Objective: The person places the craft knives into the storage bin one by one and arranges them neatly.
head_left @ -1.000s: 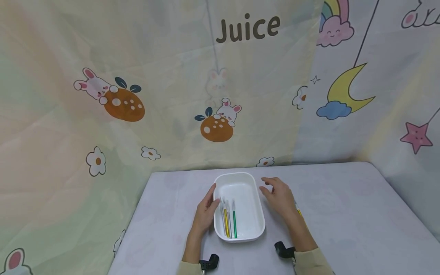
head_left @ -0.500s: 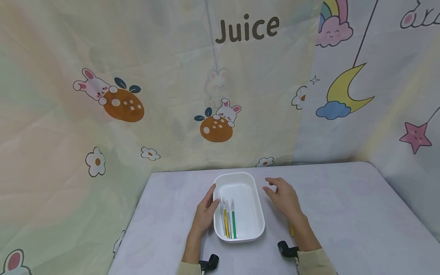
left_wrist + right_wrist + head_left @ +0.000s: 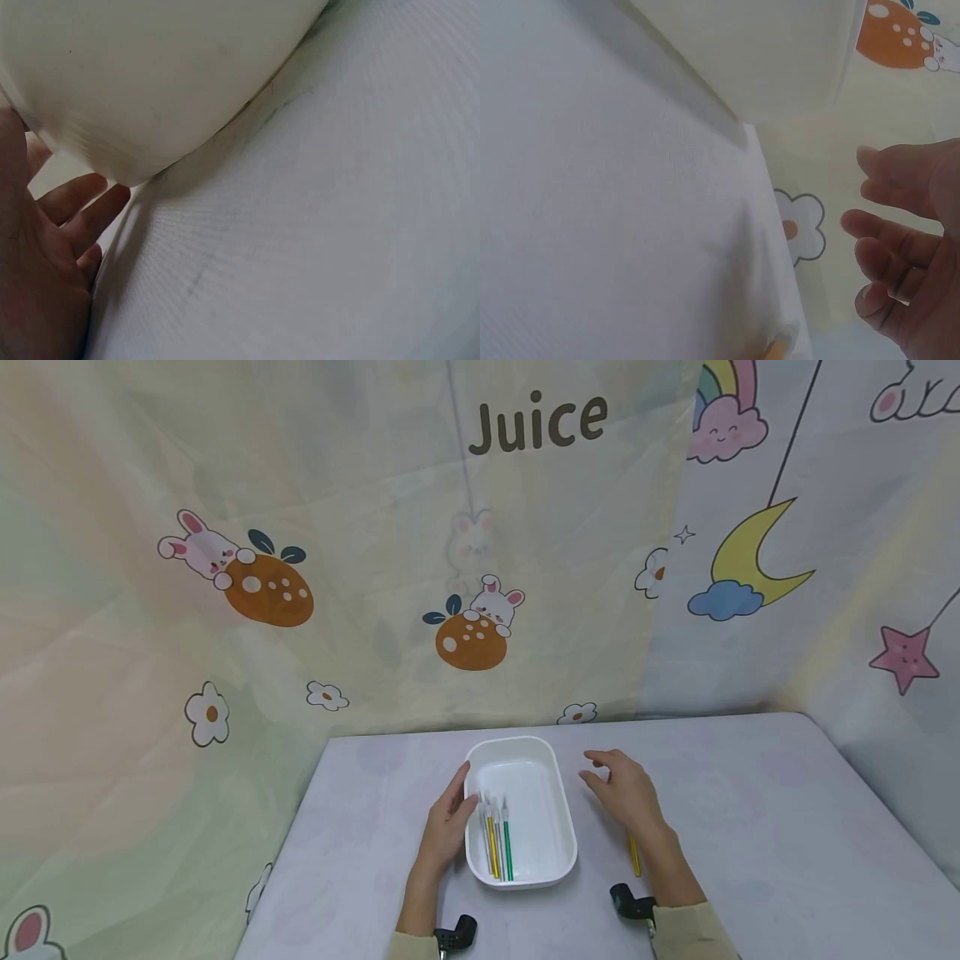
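Gripping the tray (image 3: 536, 810) by its left wall, lower centre of the head view, is done by the left hand (image 3: 447, 827): thumb over the rim, fingers laid along the outside. The right hand (image 3: 628, 793) is held just right of the tray, thumb and fingers loosely bent and apart, nothing grasped. About four sticks (image 3: 508, 852) are laid side by side in the tray's lower left part; exact count is blurred by overlap, and pens or brushes can't be told. One yellow stick (image 3: 634, 857) is left outside on the table (image 3: 750, 827), partly covered by the right forearm. Progress, as judged: most sticks are in, one is out; whether more are hidden can't be told. "Juice" is printed on the backdrop (image 3: 375, 485), top centre. A word at the upper right is cut off by the frame edge, not fully readable. No brand can be read on tray or sticks.

Left wrist view: tray wall is shown upper left, fingertips set against its lower edge at left. No stick, no writing shown.

Right wrist view: tray is shown at the top. Fingers are curved at the right edge, clear of the tray, nothing held. An orange-yellow end (image 3: 776, 350) is caught at the bottom, probably the yellow stick. No lettering shown.
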Demonstrator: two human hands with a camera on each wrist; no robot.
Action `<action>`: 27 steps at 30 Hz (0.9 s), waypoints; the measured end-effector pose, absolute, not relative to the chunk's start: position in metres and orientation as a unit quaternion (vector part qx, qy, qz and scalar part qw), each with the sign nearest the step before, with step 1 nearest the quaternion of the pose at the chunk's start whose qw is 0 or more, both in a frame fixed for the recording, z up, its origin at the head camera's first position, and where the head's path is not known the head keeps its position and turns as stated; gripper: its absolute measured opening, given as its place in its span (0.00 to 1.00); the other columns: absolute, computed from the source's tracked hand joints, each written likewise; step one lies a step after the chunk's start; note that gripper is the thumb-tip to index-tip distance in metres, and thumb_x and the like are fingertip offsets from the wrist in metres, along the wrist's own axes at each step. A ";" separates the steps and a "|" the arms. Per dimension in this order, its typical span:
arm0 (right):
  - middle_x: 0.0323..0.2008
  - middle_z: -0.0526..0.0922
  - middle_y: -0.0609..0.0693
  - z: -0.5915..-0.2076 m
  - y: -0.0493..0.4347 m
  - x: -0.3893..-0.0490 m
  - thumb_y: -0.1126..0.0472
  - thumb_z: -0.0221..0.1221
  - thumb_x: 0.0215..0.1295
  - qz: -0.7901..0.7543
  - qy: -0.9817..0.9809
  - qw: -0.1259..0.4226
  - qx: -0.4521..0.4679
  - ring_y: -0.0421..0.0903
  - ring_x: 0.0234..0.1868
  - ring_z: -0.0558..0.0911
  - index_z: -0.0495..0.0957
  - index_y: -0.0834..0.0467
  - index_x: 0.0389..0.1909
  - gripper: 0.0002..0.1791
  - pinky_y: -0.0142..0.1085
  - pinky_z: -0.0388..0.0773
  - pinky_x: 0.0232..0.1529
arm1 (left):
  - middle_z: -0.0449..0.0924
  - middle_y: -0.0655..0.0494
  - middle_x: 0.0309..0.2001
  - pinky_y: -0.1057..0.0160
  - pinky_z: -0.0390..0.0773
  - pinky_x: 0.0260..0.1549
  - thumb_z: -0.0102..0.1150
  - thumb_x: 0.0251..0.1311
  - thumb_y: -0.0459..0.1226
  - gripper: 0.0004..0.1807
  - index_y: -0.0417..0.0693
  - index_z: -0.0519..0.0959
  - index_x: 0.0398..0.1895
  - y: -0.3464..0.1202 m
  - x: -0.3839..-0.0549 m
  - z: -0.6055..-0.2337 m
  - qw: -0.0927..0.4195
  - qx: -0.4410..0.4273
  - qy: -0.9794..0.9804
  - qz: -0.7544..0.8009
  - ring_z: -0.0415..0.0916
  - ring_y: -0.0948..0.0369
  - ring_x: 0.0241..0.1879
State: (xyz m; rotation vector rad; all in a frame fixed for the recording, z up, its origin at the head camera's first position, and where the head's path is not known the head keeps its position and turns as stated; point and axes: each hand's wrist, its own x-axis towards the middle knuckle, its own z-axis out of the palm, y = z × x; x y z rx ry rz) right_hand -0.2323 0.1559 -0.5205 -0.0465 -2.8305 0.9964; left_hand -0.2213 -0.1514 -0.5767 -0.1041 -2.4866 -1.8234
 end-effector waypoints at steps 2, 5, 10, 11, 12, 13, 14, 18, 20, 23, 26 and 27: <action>0.55 0.85 0.60 -0.520 0.157 -0.232 0.55 0.68 0.69 0.328 -0.942 0.066 -0.015 0.49 0.39 0.81 0.81 0.56 0.64 0.24 0.44 0.85 0.39 | 0.60 0.71 0.79 0.51 0.60 0.79 0.55 0.76 0.45 0.30 0.76 0.64 0.78 -0.152 -0.221 -0.577 0.028 -0.034 -0.805 -0.592 0.57 0.62 0.80; 0.55 0.85 0.60 -0.520 0.159 -0.232 0.55 0.68 0.69 0.324 -0.944 0.060 -0.016 0.50 0.40 0.82 0.81 0.57 0.64 0.25 0.46 0.86 0.42 | 0.60 0.72 0.79 0.51 0.59 0.79 0.55 0.76 0.45 0.30 0.76 0.64 0.78 -0.151 -0.221 -0.576 0.027 -0.033 -0.805 -0.591 0.57 0.63 0.80; 0.55 0.85 0.59 -0.521 0.162 -0.233 0.55 0.68 0.69 0.323 -0.945 0.053 -0.014 0.51 0.42 0.83 0.81 0.57 0.64 0.25 0.48 0.87 0.44 | 0.60 0.72 0.79 0.52 0.59 0.79 0.55 0.76 0.45 0.30 0.76 0.64 0.78 -0.152 -0.221 -0.576 0.024 -0.032 -0.805 -0.592 0.57 0.63 0.80; 0.55 0.85 0.59 -0.521 0.163 -0.233 0.55 0.68 0.69 0.323 -0.945 0.053 -0.014 0.51 0.42 0.83 0.81 0.57 0.64 0.25 0.48 0.87 0.44 | 0.60 0.73 0.79 0.52 0.59 0.79 0.55 0.76 0.45 0.30 0.76 0.64 0.78 -0.152 -0.221 -0.576 0.024 -0.031 -0.804 -0.593 0.57 0.63 0.80; 0.55 0.85 0.59 -0.522 0.163 -0.233 0.55 0.68 0.69 0.324 -0.945 0.053 -0.013 0.51 0.41 0.82 0.81 0.57 0.64 0.25 0.48 0.87 0.44 | 0.60 0.72 0.79 0.52 0.60 0.79 0.55 0.76 0.45 0.30 0.76 0.64 0.78 -0.152 -0.221 -0.576 0.023 -0.031 -0.804 -0.594 0.57 0.63 0.80; 0.54 0.86 0.59 -0.522 0.164 -0.233 0.55 0.68 0.69 0.323 -0.945 0.053 -0.013 0.51 0.41 0.82 0.81 0.57 0.64 0.25 0.48 0.87 0.44 | 0.60 0.72 0.79 0.53 0.59 0.79 0.55 0.76 0.45 0.30 0.76 0.64 0.78 -0.152 -0.221 -0.577 0.023 -0.031 -0.803 -0.595 0.57 0.63 0.80; 0.54 0.86 0.59 -0.522 0.164 -0.232 0.55 0.68 0.69 0.323 -0.945 0.053 -0.013 0.51 0.41 0.82 0.81 0.57 0.64 0.25 0.48 0.87 0.44 | 0.60 0.72 0.79 0.52 0.59 0.79 0.55 0.77 0.45 0.30 0.76 0.64 0.78 -0.152 -0.221 -0.577 0.023 -0.031 -0.802 -0.596 0.57 0.63 0.80; 0.54 0.86 0.60 -0.524 0.166 -0.232 0.54 0.68 0.69 0.321 -0.946 0.049 -0.015 0.52 0.42 0.83 0.81 0.57 0.64 0.25 0.49 0.87 0.44 | 0.60 0.72 0.79 0.51 0.59 0.79 0.55 0.76 0.45 0.30 0.77 0.64 0.78 -0.151 -0.221 -0.577 0.023 -0.030 -0.801 -0.598 0.57 0.62 0.80; 0.53 0.86 0.60 -0.524 0.167 -0.232 0.53 0.68 0.69 0.322 -0.946 0.044 -0.015 0.53 0.43 0.83 0.81 0.57 0.64 0.25 0.50 0.87 0.45 | 0.60 0.72 0.79 0.51 0.59 0.79 0.55 0.76 0.45 0.30 0.77 0.64 0.78 -0.151 -0.221 -0.576 0.023 -0.030 -0.801 -0.598 0.57 0.62 0.80; 0.53 0.86 0.60 -0.524 0.167 -0.232 0.53 0.67 0.69 0.322 -0.946 0.037 -0.018 0.54 0.44 0.83 0.81 0.57 0.64 0.25 0.51 0.87 0.46 | 0.60 0.72 0.79 0.52 0.59 0.79 0.55 0.76 0.44 0.30 0.77 0.64 0.78 -0.151 -0.221 -0.576 0.024 -0.031 -0.801 -0.597 0.57 0.63 0.80; 0.53 0.86 0.61 -0.524 0.169 -0.232 0.53 0.67 0.69 0.322 -0.946 0.030 -0.019 0.55 0.45 0.83 0.81 0.58 0.64 0.25 0.52 0.87 0.47 | 0.60 0.72 0.79 0.53 0.59 0.79 0.55 0.76 0.45 0.30 0.77 0.64 0.78 -0.151 -0.222 -0.576 0.024 -0.030 -0.802 -0.596 0.57 0.63 0.80; 0.53 0.86 0.60 -0.524 0.169 -0.232 0.53 0.67 0.69 0.322 -0.946 0.028 -0.021 0.55 0.45 0.83 0.81 0.58 0.64 0.25 0.52 0.87 0.47 | 0.60 0.72 0.79 0.53 0.59 0.79 0.55 0.76 0.45 0.30 0.77 0.64 0.78 -0.151 -0.222 -0.576 0.024 -0.030 -0.802 -0.596 0.57 0.63 0.80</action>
